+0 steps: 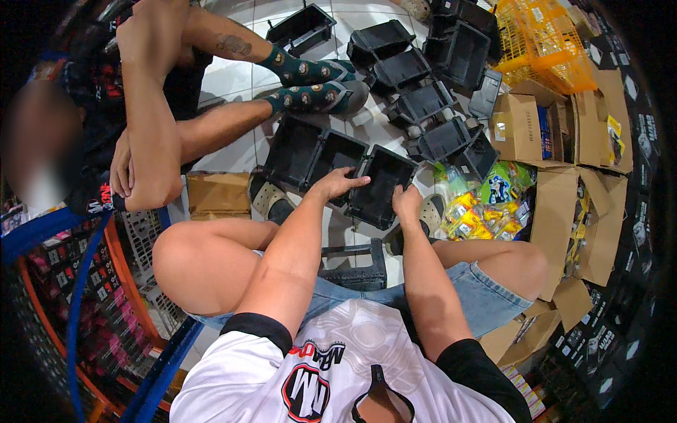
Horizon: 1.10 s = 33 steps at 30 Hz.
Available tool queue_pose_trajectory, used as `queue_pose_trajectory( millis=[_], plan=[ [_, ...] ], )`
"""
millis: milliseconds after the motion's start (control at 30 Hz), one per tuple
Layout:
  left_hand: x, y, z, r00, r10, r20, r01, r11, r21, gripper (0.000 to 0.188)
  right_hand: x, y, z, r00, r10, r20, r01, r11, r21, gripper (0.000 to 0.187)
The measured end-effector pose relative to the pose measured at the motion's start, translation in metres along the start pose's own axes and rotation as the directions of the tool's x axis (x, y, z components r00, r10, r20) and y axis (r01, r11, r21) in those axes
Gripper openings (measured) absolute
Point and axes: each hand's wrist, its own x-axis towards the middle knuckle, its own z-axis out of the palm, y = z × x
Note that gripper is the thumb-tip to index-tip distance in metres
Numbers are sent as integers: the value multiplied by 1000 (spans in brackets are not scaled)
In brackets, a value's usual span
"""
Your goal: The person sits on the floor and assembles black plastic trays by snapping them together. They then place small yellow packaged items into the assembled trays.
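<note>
A black plastic bin [383, 185] is between my two hands, its hollow side facing up. My left hand [338, 185] is at its left edge, thumb stretched over the rim and the other fingers partly hidden. My right hand [407, 204] is closed on the bin's right rim, fingertips out of sight. Two similar black bins, a middle one [340, 156] and a left one [296, 146], stand side by side to the left, against the bin I hold. Below my hands is a black plastic frame-like piece [360, 264], between my legs.
Several black bins [423, 106] crowd the tiled floor ahead. To the right are yellow-packed items in clear bags [472, 215], open cardboard boxes [553, 208] and a yellow crate [539, 42]. A seated person's socked feet [317, 95] reach in from the left, above a cardboard box [218, 194].
</note>
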Motion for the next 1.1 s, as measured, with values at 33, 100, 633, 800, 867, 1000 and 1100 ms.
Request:
queue_pose_trajectory(
  millis=[33, 100, 633, 800, 867, 1000, 1100],
  plan=[
    [2, -1, -1, 1000, 3, -8, -3, 1000, 11, 111, 0, -1, 0, 1000, -1, 0, 1, 1000, -16, 39],
    [5, -3, 0, 999, 29, -15, -29, 1000, -2, 114, -1, -1, 0, 999, 23, 26, -23, 1000, -7, 38],
    [2, -10, 8, 996, 90, -20, -92, 983, -162, 111, -2, 8, 9, 1000, 9, 4, -9, 998, 69, 37],
    [5, -13, 9, 996, 83, -24, -85, 990, -117, 107, -3, 2, 9, 999, -12, -40, 15, 998, 66, 35],
    [7, -14, 10, 997, 68, -21, -70, 990, -119, 107, -2, -1, 5, 1000, 11, -29, -10, 999, 35, 36],
    [8, -14, 11, 995, 99, -26, -101, 987, -123, 110, 0, -1, -3, 998, 61, 20, -62, 998, 24, 40],
    [6, -11, 13, 996, 85, -36, -88, 992, -88, 116, 4, 3, -1, 999, 34, 17, -35, 999, 14, 41]
  ],
)
